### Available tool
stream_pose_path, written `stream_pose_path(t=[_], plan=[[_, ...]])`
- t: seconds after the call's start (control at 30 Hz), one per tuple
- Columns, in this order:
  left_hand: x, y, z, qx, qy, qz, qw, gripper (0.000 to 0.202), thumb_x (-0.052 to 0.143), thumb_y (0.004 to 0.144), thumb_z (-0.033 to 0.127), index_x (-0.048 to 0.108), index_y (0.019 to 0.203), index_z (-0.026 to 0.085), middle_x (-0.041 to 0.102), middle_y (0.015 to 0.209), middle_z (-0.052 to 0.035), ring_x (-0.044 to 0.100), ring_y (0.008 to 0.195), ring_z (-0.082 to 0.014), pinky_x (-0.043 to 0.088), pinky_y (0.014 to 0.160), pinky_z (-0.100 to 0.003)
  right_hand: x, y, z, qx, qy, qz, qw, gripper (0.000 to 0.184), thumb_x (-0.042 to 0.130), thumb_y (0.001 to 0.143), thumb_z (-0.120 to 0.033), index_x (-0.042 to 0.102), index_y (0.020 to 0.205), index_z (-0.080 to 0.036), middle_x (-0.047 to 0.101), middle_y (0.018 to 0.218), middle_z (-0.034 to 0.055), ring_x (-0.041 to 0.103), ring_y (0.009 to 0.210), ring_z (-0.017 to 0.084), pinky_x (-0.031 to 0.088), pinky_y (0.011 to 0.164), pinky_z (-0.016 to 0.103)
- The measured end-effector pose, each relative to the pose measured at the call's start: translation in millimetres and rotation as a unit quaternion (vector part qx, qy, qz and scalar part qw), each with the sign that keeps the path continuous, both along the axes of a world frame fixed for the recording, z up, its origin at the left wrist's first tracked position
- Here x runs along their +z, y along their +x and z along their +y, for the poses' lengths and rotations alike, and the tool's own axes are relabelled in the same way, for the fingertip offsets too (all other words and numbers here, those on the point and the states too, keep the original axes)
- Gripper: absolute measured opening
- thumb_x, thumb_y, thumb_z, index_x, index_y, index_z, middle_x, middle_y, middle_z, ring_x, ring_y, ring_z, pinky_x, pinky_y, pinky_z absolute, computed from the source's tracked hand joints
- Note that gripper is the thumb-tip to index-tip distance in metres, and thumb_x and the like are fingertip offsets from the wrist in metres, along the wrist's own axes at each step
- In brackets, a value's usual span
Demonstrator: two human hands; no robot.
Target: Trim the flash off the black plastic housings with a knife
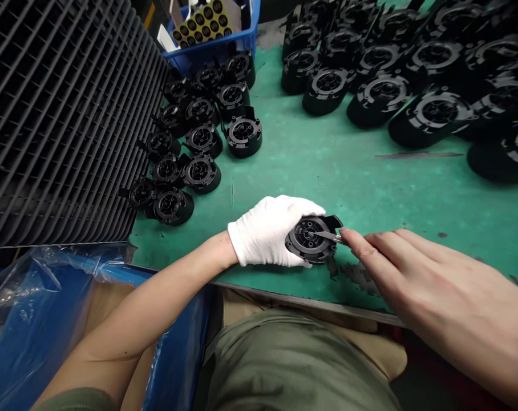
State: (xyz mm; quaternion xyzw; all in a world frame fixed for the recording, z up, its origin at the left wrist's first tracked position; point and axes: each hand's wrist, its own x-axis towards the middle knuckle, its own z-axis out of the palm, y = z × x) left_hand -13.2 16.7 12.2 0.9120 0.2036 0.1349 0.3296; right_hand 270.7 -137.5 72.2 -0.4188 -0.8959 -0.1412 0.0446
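Note:
My left hand point(274, 231), in a white glove, is wrapped round the side of a round black plastic housing point(310, 240) near the table's front edge. The housing's ribbed face is turned up towards me, and a tab sticks out at its upper right. Bare and closed, my right hand point(417, 279) pinches a slim knife with a pointed metal blade point(330, 236). The blade's tip is over the middle of the housing's face; whether it touches there I cannot tell. Most of the knife's handle is hidden by my fingers.
Several similar black housings point(200, 173) stand in rows at the left of the green table point(276, 165), and larger ones point(379, 97) fill the far right. A blue bin point(211, 48) holds yellow sticker sheets point(203, 23). Stacked black grid trays point(57, 120) rise at the left.

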Motion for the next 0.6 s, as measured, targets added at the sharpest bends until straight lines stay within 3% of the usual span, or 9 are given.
stream_pose_path(t=[0.37, 0.6], plan=[[-7.4, -0.6, -5.8, 0.018, -0.030, -0.033, 0.999, 0.075, 0.105, 0.097, 0.051, 0.080, 0.160, 0.020, 0.092, 0.163, -0.0188, 0.091, 0.152, -0.0438, 0.072, 0.137, -0.058, 5.2, -15.0, -14.7, -0.035, -0.002, -0.034, 0.999, 0.070, 0.052, 0.093, 0.010, 0.064, 0.162, 0.003, 0.067, 0.095, 0.0052, 0.068, 0.082, 0.027, 0.063, 0.072, 0.042], [-13.3, -0.1, -12.8, 0.061, -0.025, -0.052, 0.997, 0.090, 0.112, 0.093, 0.065, 0.078, 0.161, 0.018, 0.091, 0.162, -0.0225, 0.089, 0.153, -0.0476, 0.071, 0.137, -0.063, 5.9, -27.8, -21.0, -0.069, 0.015, -0.059, 0.996, 0.065, 0.048, 0.097, 0.008, 0.071, 0.158, 0.006, 0.067, 0.091, 0.0070, 0.066, 0.083, 0.030, 0.061, 0.076, 0.043]])
